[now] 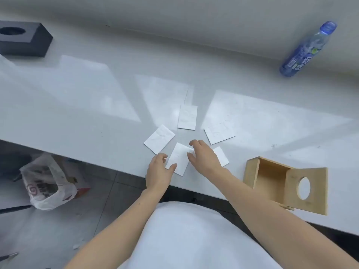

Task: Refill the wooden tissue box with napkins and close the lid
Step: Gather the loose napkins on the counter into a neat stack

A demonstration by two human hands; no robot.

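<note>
Several folded white napkins lie fanned out on the white table [77, 105] near its front edge. The nearest napkin [179, 158] lies flat between my hands. My left hand [159, 169] touches its left edge with thumb and fingers spread. My right hand [204, 156] rests on its right corner and hides part of another napkin [222, 156]. Three more napkins [159, 138] [187, 117] [219, 133] lie further back. The wooden tissue box [270, 173] stands to the right, empty, with its hinged lid [307, 189] swung open, showing an oval hole.
A blue plastic bottle [308, 49] lies at the far right against the wall. A black tissue box [23, 39] sits at the far left. Below the table's left end, a white plastic bag [46, 185] rests on the floor.
</note>
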